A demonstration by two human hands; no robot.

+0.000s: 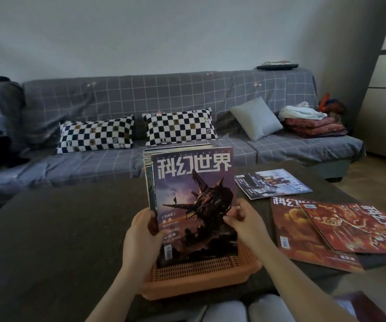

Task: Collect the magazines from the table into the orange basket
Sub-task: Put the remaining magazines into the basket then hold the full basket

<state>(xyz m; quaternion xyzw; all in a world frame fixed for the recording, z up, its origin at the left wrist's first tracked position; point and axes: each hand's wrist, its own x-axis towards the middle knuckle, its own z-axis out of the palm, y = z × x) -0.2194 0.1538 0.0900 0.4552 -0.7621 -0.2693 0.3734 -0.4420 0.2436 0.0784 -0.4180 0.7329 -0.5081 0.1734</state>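
An orange basket (201, 273) sits at the near edge of the dark table (59, 228). Several magazines stand upright in it, the front one a purple-covered magazine (194, 194) with a spaceship. My left hand (143, 231) grips the stack's left edge, thumb on the front cover. My right hand (245, 219) holds the front cover's right edge. Two red magazines (326, 231) lie overlapping on the table at the right. Behind them lie blue-grey magazines (273, 182), overlapping.
A grey checked sofa (187, 94) runs behind the table with two chequered cushions (180, 126), a grey cushion (256, 118) and folded blankets (313, 126). My knees in light trousers (245, 309) touch the table's near edge.
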